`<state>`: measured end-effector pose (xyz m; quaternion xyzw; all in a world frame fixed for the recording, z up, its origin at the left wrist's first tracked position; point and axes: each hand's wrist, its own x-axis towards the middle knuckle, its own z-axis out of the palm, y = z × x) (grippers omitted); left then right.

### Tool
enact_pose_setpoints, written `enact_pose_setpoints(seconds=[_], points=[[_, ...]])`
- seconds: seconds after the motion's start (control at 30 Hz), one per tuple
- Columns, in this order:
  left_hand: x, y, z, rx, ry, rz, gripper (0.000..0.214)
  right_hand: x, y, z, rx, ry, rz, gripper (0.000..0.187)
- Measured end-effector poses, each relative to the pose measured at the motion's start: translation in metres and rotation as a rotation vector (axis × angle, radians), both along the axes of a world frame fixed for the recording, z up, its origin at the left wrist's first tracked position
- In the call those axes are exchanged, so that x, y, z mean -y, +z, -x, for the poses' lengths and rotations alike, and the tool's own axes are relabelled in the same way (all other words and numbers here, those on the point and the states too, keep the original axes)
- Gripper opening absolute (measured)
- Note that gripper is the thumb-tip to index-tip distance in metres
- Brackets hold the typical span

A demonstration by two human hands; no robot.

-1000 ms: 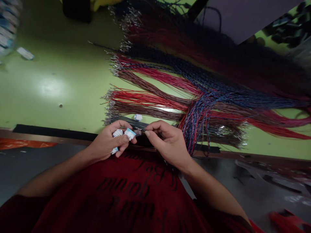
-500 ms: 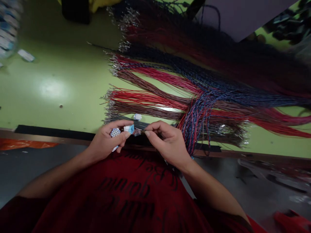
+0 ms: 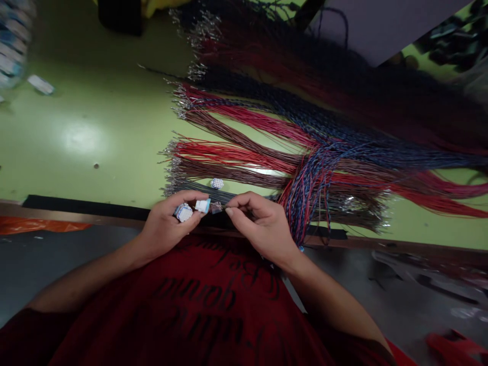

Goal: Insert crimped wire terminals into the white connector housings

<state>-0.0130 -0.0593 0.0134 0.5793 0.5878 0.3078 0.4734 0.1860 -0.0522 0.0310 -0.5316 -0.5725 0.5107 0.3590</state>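
My left hand (image 3: 163, 226) is closed, with a white connector housing with a blue edge (image 3: 202, 205) between thumb and forefinger. A second white connector (image 3: 184, 212) with blue trim is tucked in the same hand, farther back. My right hand (image 3: 265, 223) pinches a thin wire (image 3: 224, 208) at its fingertips, to the right of the held housing. Between the hands is a small greyish, see-through piece (image 3: 216, 207); whether it joins the wire or the housing I cannot tell. Just beyond my fingers, a white connector with a grid of holes (image 3: 217, 183) lies on the wires.
Bundles of red wires (image 3: 236, 153), brown wires (image 3: 236, 173) and twisted blue wires (image 3: 354, 147) spread over the green table (image 3: 125, 137), metal-tipped ends to the left. A loose white connector (image 3: 40, 85) and a bag of connectors (image 3: 13, 46) lie at the left. Black tape (image 3: 84, 207) runs along the front edge.
My left hand has turned the held housing, so more of its white side shows. The connector tucked behind has tilted, and its hole grid has turned out of view. My right hand keeps its pinch.
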Motion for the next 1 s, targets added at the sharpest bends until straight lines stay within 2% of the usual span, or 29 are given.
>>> enact_pose_setpoints(seconds=[0.1, 0.23, 0.43, 0.57, 0.67, 1.0], points=[[-0.0005, -0.0001, 0.0006, 0.137, 0.004, 0.166, 0.027, 0.0017, -0.0008, 0.0004, 0.032, 0.003, -0.009, 0.008], [-0.001, -0.0027, 0.0023, 0.435, 0.006, 0.417, 0.036, 0.0044, -0.0007, 0.0015, 0.063, 0.019, -0.025, 0.01], [-0.0012, -0.0043, 0.002, 0.701, 0.092, 0.569, 0.041, 0.0061, 0.0018, 0.0028, 0.134, 0.032, -0.138, 0.011], [-0.0033, -0.0019, -0.0005, 0.756, 0.14, 0.613, 0.047, 0.0076, 0.0027, 0.0047, 0.202, 0.05, -0.194, 0.011], [-0.0037, -0.0015, -0.0004, 0.764, 0.128, 0.634, 0.047, 0.0093, 0.0015, 0.0066, 0.228, 0.075, -0.2, 0.012], [-0.0016, -0.0036, 0.0012, 0.655, 0.092, 0.614, 0.044, 0.0086, -0.0051, 0.0065, 0.289, 0.168, -0.238, 0.013]])
